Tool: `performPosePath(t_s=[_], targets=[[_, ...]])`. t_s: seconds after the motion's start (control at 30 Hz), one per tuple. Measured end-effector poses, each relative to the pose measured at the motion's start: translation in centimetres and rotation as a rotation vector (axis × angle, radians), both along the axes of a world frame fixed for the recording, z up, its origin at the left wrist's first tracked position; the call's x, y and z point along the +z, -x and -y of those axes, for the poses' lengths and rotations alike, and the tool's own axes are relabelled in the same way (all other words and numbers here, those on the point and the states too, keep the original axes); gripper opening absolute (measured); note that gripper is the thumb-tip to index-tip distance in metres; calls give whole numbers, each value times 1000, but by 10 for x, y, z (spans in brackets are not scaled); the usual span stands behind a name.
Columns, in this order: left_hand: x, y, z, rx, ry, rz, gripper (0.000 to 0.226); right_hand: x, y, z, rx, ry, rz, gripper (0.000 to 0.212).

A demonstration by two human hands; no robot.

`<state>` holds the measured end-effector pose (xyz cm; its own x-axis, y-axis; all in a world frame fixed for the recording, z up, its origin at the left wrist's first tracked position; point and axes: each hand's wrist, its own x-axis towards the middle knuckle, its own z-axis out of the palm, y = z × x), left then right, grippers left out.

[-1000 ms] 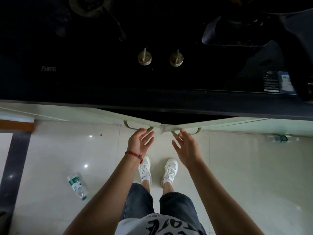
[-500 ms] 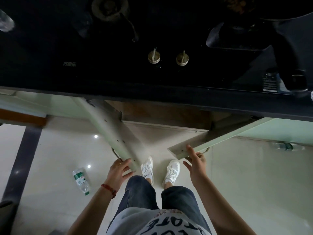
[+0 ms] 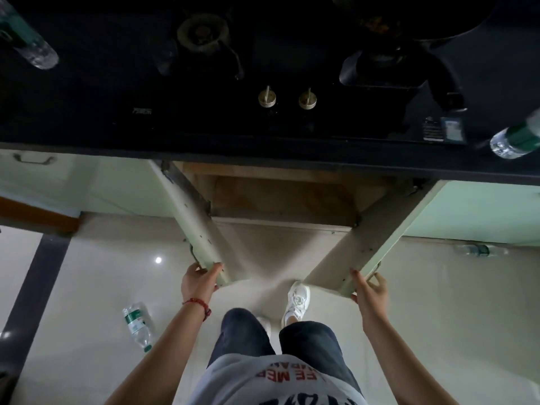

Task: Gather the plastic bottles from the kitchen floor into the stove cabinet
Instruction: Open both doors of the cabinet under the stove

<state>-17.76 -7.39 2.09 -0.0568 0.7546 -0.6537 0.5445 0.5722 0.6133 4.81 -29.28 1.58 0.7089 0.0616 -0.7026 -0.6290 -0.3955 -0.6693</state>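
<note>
Both pale green doors of the stove cabinet (image 3: 280, 200) stand swung out toward me, showing a dim brown inside. My left hand (image 3: 198, 280) grips the free edge of the left door (image 3: 201, 238). My right hand (image 3: 369, 290) grips the free edge of the right door (image 3: 377, 244). A clear plastic bottle with a green label (image 3: 137, 325) lies on the floor to my left. Another bottle (image 3: 476, 249) lies on the floor at the right, close to the cabinet base. Two more bottles lie on the black counter, one at the far left (image 3: 27, 42) and one at the far right (image 3: 515, 138).
The black stove top (image 3: 204, 97) with two round knobs (image 3: 286, 99) overhangs the cabinet. A dark pan (image 3: 409, 21) sits on the right burner. My feet in white shoes (image 3: 298, 299) stand on the pale tiled floor between the doors. A dark floor strip (image 3: 35, 287) runs along the left.
The doors went from nearly closed to wide open, pulled out by both hands, which moved apart and toward me. The view has shifted, bringing the counter bottles into sight.
</note>
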Motion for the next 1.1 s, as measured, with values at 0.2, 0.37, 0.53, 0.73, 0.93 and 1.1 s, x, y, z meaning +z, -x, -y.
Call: performPosePath(t_s=[0.2,0.37,0.53,0.73,0.93,1.1], targets=[[15,51,-3,-203,-268,-147,51,15,12,21,-1,250,226,56],[20,85,-6,-230,-292,-208,26,22,19,35,114,410,298,43],[18,113,-17,-260,-362,-261,22,23,22,53,179,461,367,35],[18,129,-28,-286,-402,-333,24,33,18,80,166,573,432,24],[21,144,-35,-305,-424,-439,25,44,7,109,140,603,425,21],[24,163,-52,-358,-416,-574,26,44,1,120,114,627,420,25]])
